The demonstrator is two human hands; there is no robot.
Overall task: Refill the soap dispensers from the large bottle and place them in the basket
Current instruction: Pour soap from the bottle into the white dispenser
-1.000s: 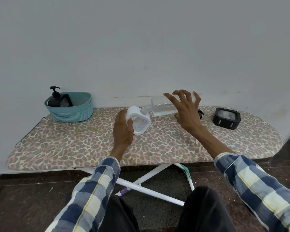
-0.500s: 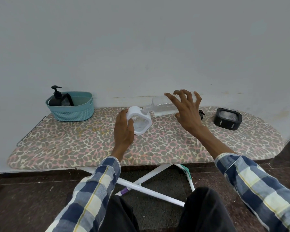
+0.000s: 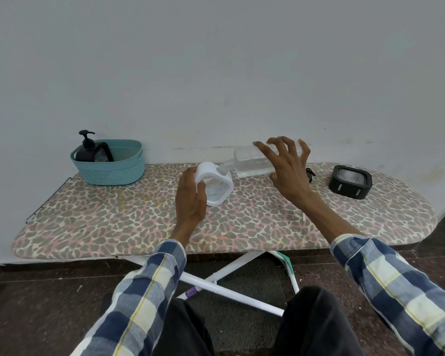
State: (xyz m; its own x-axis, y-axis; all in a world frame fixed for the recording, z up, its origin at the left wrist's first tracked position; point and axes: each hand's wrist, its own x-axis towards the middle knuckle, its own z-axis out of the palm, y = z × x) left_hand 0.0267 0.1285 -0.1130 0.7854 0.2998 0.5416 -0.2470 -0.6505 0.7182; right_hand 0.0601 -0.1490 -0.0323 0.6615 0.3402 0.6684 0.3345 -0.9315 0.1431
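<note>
No visible change: left hand (image 3: 190, 194) still grips white dispenser (image 3: 217, 186) on tabletop (image 3: 113, 214); right hand (image 3: 288, 170), fingers curled, tips clear bottle (image 3: 252, 163) into it. Pour continuing; basket (image 3: 108, 161) awaits, well left.

We count three soap dispensers: one white (image 3: 214, 185), two black (image 3: 350, 183) (image 3: 93, 153). One clear large bottle (image 3: 252, 160), one teal basket (image 3: 108, 164), one ironing board (image 3: 113, 217), two hands (image 3: 190, 196) (image 3: 288, 170).
</note>
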